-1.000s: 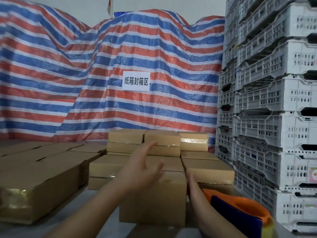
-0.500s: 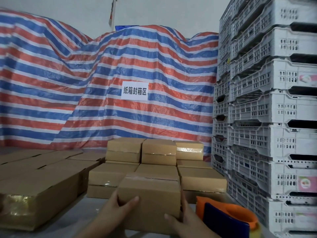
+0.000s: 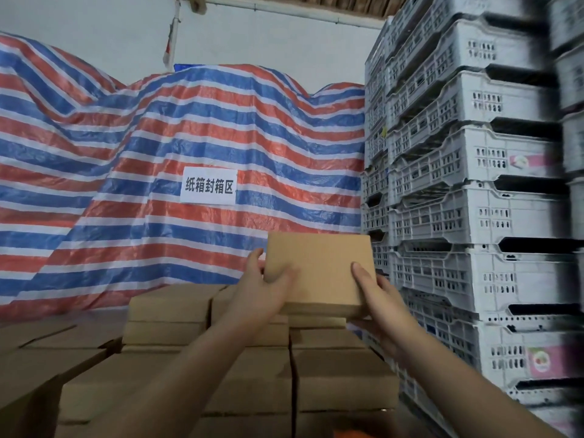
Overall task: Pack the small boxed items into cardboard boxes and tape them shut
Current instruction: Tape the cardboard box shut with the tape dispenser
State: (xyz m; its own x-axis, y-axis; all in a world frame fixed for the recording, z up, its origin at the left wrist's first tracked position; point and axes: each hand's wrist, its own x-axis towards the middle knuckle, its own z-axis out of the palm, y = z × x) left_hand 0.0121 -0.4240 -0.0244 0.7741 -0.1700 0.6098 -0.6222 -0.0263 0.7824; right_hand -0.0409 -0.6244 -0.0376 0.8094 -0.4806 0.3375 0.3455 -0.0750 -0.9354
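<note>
A plain brown cardboard box (image 3: 319, 267) is held up in the air above the far rows of stacked boxes, its closed face turned toward me. My left hand (image 3: 259, 292) grips its left edge, thumb on the near face. On the other side my right hand (image 3: 376, 298) grips the lower right corner, thumb up along the front. Below lie several closed cardboard boxes (image 3: 252, 374) packed side by side in rows, with a second layer (image 3: 167, 314) at the back.
A tall stack of white plastic crates (image 3: 467, 216) rises close on the right. A red, white and blue striped tarpaulin (image 3: 158, 147) with a paper sign (image 3: 208, 186) covers the back. More cardboard boxes (image 3: 34, 368) lie at the left.
Both hands took hold of the nearest box on the table and lifted it up and forward over the back rows. The view has tilted upward; the orange tape dispenser has almost left the frame.
</note>
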